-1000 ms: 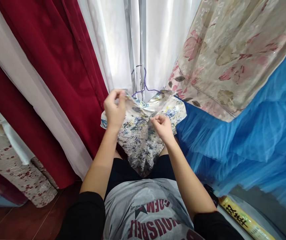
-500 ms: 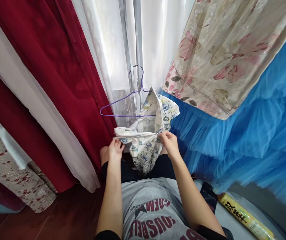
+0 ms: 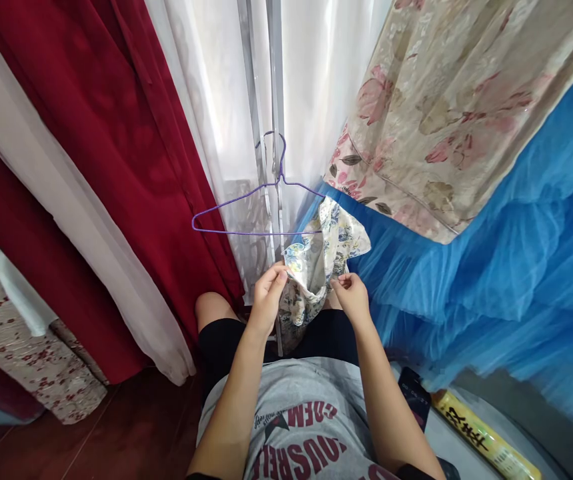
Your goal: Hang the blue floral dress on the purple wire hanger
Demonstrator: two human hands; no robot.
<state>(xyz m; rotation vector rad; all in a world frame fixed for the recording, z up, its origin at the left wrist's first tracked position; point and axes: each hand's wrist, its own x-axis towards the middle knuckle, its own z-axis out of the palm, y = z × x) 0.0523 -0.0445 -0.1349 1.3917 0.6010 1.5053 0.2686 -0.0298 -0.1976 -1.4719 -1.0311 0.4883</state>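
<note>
White fabric with a blue and yellow flower print made up the floral top (image 3: 321, 260), which hung with one shoulder over the right-hand end of a purple hanger (image 3: 281, 177), in front of the white curtain (image 3: 311, 80) and beside the blue tulle (image 3: 471, 293). The hanger's left-hand end was bare. The left hand (image 3: 266, 300) pinched the near edge of the top between thumb and forefinger; the right hand (image 3: 352, 299) had its thumb and forefinger pressed together on the opposite edge, with the cloth apparently caught between them. Judging by its folds, the top was light, soft and limp, and offered little stiffness of its own; unsupported sections sagged and gathered over the black shorts (image 3: 333, 337). Hold was best taken on the shoulder seam or the neckline edge, where doubled cloth would likely keep its shape, rather than on the loose body. The slim hanger appeared smooth and fairly rigid, so fabric could probably slide along its sloping arm; steady, gentle tension was advisable, since sharp pulling might have dragged the supported shoulder off.
</note>
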